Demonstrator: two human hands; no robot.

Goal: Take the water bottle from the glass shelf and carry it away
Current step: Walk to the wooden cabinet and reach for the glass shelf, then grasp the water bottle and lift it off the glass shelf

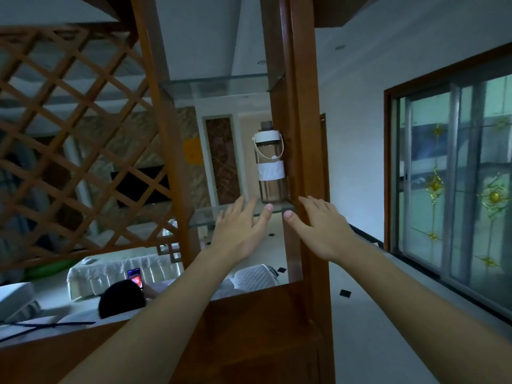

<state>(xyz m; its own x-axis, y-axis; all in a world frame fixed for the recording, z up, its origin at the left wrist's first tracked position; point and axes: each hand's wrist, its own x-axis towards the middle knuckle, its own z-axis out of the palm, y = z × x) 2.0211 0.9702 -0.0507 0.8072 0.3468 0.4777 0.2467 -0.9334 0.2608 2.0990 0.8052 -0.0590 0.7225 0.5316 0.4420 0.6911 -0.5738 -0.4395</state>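
A clear water bottle (270, 167) with a white lid, a white band and a thin carry strap stands upright on the glass shelf (210, 214), at its right end against the wooden post. My left hand (239, 231) is raised just below and left of the bottle, fingers spread, holding nothing, its fingertips over the shelf's front edge. My right hand (318, 228) is raised in front of the wooden post, just right of and below the bottle, fingers apart and empty. Neither hand touches the bottle.
The shelf sits in a wooden room divider with a thick post (302, 134), a lattice panel (69, 139) at left and a second glass shelf (221, 84) above. Behind the divider a person (122, 300) sits on a sofa with a phone. A sliding window (457, 176) is at right.
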